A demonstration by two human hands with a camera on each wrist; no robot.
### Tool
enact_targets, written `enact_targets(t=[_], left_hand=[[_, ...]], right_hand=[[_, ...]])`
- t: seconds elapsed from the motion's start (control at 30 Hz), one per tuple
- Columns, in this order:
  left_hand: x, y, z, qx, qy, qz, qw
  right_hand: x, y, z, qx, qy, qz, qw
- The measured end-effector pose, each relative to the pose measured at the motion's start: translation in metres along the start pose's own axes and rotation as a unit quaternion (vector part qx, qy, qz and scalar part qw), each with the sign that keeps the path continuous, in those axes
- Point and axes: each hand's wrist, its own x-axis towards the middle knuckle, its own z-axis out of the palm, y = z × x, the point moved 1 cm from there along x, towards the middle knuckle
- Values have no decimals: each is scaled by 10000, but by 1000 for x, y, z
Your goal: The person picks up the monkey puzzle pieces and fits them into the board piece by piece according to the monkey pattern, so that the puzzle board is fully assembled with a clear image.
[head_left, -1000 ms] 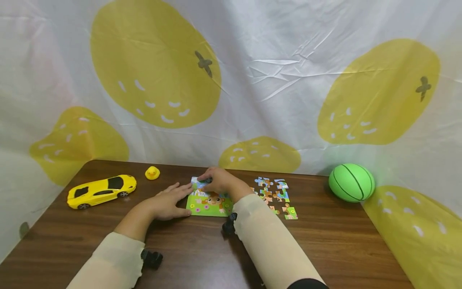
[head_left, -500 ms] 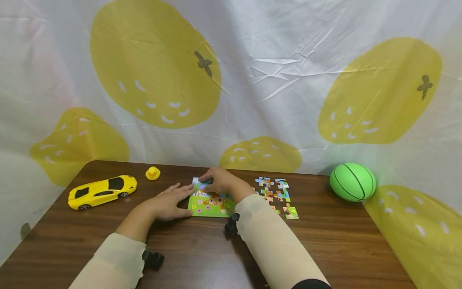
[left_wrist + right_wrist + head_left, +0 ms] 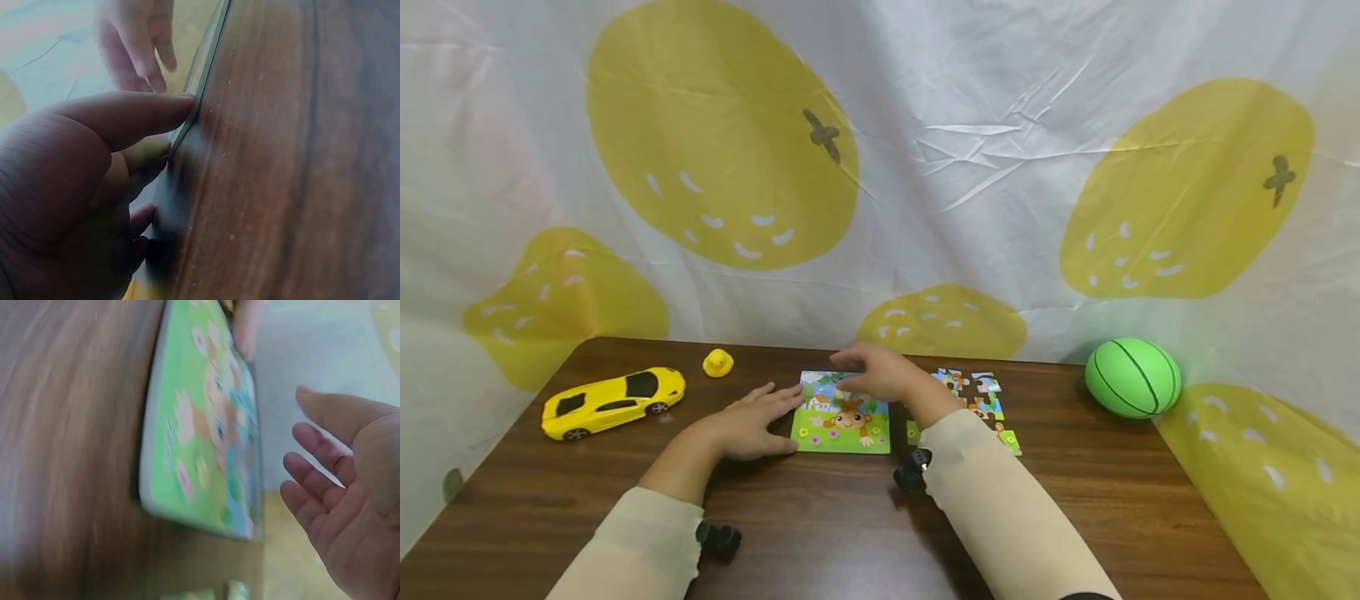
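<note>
A picture board (image 3: 840, 433) with a monkey on green grass lies flat on the table. Along its left edge rests my left hand (image 3: 748, 427), thumb at the near corner and fingers spread farther up. In the left wrist view the thumb (image 3: 144, 115) touches the board's thin edge. My right hand (image 3: 883, 375) is raised over the board's far right corner, fingers relaxed. The right wrist view shows this palm (image 3: 356, 481) holding nothing, apart from the board. Several loose jigsaw pieces (image 3: 987, 407) lie to the right, partly hidden by the right forearm.
A yellow toy car (image 3: 613, 403) stands at the left, with a small yellow rubber duck (image 3: 718, 363) behind it. A green ball (image 3: 1132, 378) sits at the back right. A lemon-print curtain (image 3: 962, 217) hangs behind the wooden table (image 3: 820, 533).
My right hand has lifted off the upper part of the board and shifted right, uncovering more of the picture. My left hand has stayed at the left edge.
</note>
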Motion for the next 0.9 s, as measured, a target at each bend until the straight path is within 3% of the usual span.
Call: enact_targets(t=[0.13, 0.47, 0.9], left_hand=[[0, 2, -1, 18, 17, -31, 10000], [-2, 4, -1, -16, -7, -63, 10000], [-2, 0, -1, -8, -33, -81, 10000]], right_hand=[[-22, 8, -17, 96, 294, -160, 9994], [-66, 53, -51, 186, 864, 85, 9961], [-80, 111, -74, 56, 1130, 448, 9926]])
